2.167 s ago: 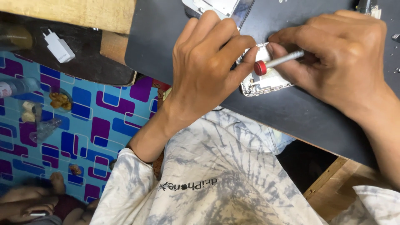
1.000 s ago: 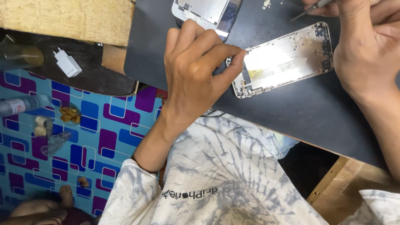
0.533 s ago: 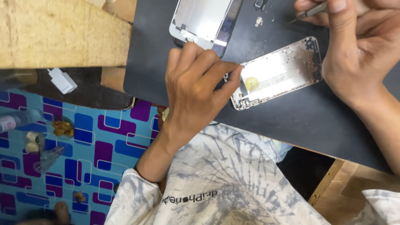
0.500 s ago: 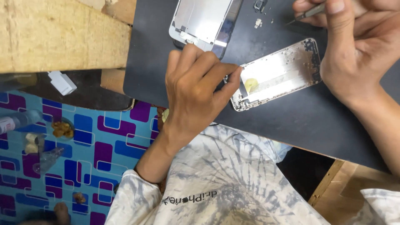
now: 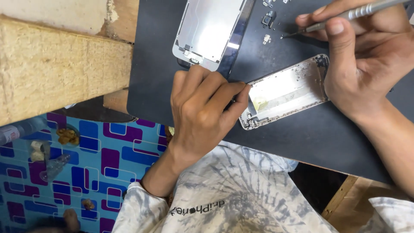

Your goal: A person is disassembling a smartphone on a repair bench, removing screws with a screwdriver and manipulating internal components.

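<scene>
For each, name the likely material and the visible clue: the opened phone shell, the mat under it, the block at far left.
Phone shell: likely metal; pale silvery sheen.
Mat: probably rubber or plastic; flat, dark, matte.
Block: wood; rough, pale, fibrous face.

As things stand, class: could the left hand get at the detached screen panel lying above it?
Probably yes. The left hand rests at the phone housing, right beside the screen panel, and nothing lies between them on the dark mat.
</scene>
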